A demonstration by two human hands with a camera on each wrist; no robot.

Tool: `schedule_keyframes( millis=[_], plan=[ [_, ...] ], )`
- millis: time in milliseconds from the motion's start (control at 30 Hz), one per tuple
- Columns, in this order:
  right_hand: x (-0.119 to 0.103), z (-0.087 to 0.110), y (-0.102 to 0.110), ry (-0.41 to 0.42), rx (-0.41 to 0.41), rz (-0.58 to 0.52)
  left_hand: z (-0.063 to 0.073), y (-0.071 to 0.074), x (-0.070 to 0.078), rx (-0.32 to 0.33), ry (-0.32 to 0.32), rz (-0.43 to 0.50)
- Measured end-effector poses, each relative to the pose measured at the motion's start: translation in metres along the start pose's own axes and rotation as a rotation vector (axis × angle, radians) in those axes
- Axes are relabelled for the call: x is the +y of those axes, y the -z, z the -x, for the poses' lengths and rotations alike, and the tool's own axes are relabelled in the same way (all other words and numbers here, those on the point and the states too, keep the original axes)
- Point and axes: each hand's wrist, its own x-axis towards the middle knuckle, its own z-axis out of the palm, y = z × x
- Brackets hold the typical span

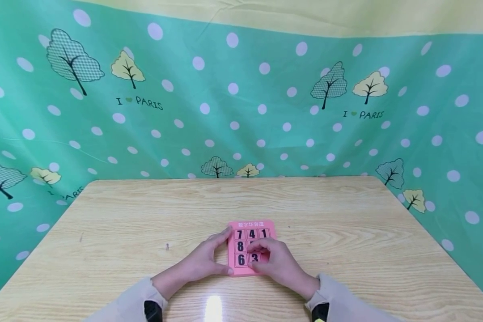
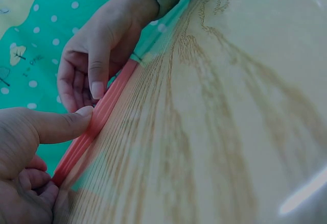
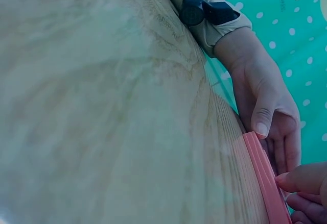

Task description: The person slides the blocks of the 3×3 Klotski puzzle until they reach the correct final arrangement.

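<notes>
A pink sliding number puzzle (image 1: 245, 271) lies flat on the table, with black digits on square tiles and white lettering along its top. My left hand (image 1: 202, 258) holds its left side, fingers along the upper edge and thumb at the lower left corner. In the right wrist view that left thumb (image 3: 262, 124) rests at the end of the pink frame (image 3: 268, 191). Over the lower right tiles, my right hand (image 1: 279, 261) touches the face with index finger and thumb, set a little apart. Tiles 7, 4, 1, 8, 6 and 3 show; the hand hides part of the others.
The puzzle sits toward the front middle of a wood-grain table (image 1: 145, 210). Behind and at both sides hangs a green dotted cloth (image 1: 241, 107) with trees on it. Light sleeves (image 1: 133, 299) and dark wrist-worn devices (image 1: 153, 310) lie over the near edge.
</notes>
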Motion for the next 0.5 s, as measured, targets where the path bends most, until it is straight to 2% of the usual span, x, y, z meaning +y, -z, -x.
schedule_keyframes(
  millis=[267,500],
  plan=[
    [0.0016,-0.0014,-0.0012,-0.008,-0.007,0.027,0.0007,0.0006,0.0001,-0.001,0.004,0.014],
    [0.0016,0.0009,0.0048,-0.021,-0.015,0.005,-0.0001,-0.0002,-0.0010,-0.003,-0.011,0.014]
  ],
)
